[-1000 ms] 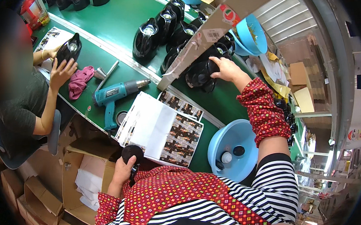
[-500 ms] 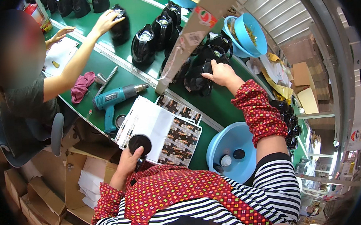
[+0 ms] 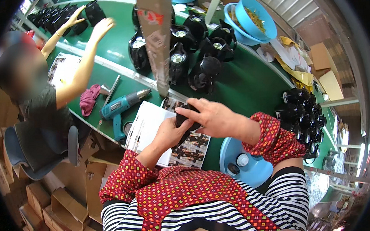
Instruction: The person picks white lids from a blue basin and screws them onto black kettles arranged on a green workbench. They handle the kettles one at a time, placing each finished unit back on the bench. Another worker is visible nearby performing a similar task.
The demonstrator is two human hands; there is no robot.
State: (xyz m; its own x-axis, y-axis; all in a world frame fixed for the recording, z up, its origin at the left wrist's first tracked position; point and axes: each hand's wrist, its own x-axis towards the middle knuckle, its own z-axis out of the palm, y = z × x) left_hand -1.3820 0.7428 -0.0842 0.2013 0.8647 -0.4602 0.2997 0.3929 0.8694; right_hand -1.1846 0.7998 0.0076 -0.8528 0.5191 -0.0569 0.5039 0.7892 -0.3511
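Just above a printed sheet, my left hand is closed on a black round lid, mostly covered by fingers. My right hand reaches in from the right, its fingers curled over the same lid. Under my hands lie the sheet with brown picture labels and a stack of white paper. Beyond them on the green table stands a glossy black jug with a black top on it. Several more black jugs with open, silvery mouths stand around it.
A grey post rises between the jugs. A teal heat gun and a pink cloth lie left. A blue basin with small parts sits near my right arm. A co-worker reaches toward jugs at far left.
My right hand has left the black jug and come to the lid. My left hand has raised the lid rightward over the labels. The co-worker's hand has let go of a jug.
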